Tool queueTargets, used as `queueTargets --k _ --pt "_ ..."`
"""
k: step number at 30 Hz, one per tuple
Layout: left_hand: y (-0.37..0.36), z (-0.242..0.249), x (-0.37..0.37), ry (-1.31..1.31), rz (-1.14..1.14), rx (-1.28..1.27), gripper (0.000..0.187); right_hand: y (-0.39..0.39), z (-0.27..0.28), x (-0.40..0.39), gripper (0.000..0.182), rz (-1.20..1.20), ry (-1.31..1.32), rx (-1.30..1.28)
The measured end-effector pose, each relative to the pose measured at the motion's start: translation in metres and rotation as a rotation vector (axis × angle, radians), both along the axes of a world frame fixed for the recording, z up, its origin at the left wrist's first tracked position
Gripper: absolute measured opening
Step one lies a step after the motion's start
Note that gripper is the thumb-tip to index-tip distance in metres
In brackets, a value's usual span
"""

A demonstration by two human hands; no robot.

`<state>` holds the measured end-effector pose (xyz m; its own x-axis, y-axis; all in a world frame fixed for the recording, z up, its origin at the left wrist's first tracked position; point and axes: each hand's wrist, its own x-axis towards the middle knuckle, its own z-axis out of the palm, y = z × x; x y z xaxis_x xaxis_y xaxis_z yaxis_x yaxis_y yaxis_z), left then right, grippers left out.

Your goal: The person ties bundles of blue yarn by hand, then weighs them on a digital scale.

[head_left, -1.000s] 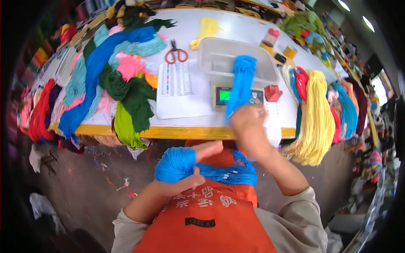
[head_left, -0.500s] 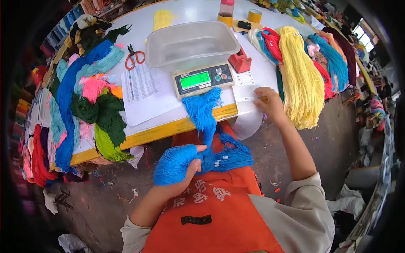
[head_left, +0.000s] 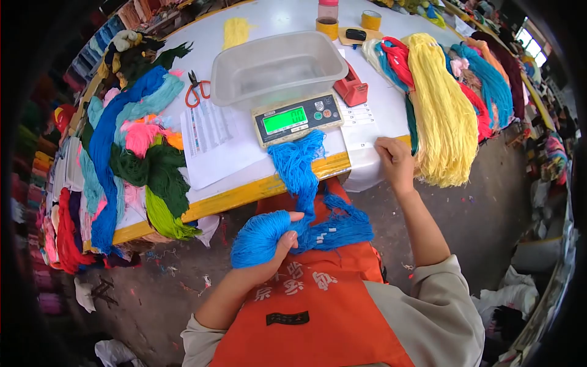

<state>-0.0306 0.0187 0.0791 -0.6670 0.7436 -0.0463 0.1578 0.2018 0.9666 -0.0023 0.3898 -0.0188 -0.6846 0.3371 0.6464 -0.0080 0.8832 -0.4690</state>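
Observation:
My left hand (head_left: 278, 254) is wrapped round a bundle of blue yarn (head_left: 260, 237) above the orange apron (head_left: 318, 324). More blue yarn (head_left: 296, 156) runs up from it over the yellow table edge, to the front of the digital scale (head_left: 298, 119), whose display glows green. A clear plastic tray (head_left: 278, 67) rests on the scale. My right hand (head_left: 394, 160) is at the table edge beside the strip of white labels (head_left: 361, 136), its fingers curled together; what they hold, if anything, is too small to tell.
Red-handled scissors (head_left: 197, 90) and a printed sheet (head_left: 214, 147) lie left of the scale. A red tape dispenser (head_left: 350, 88) stands right of it. Yellow yarn (head_left: 443, 113) hangs over the right edge; mixed yarn bundles (head_left: 143, 165) cover the left end.
My right hand has come slightly down and its fingers have closed more beside the labels. My left hand still holds the blue yarn. The whole view has shifted a little.

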Motion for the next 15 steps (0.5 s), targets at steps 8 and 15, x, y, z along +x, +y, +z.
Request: queueTargets --k 8,15 --pt "0.011 0.007 -0.010 0.063 -0.072 -0.011 0.053 -0.078 0.097 0.025 0.010 0.861 -0.183 -0.042" --pt "0.019 0.016 -0.008 0.037 -0.108 -0.015 0.054 -0.141 0.122 0.012 0.013 0.867 -0.089 0.263"
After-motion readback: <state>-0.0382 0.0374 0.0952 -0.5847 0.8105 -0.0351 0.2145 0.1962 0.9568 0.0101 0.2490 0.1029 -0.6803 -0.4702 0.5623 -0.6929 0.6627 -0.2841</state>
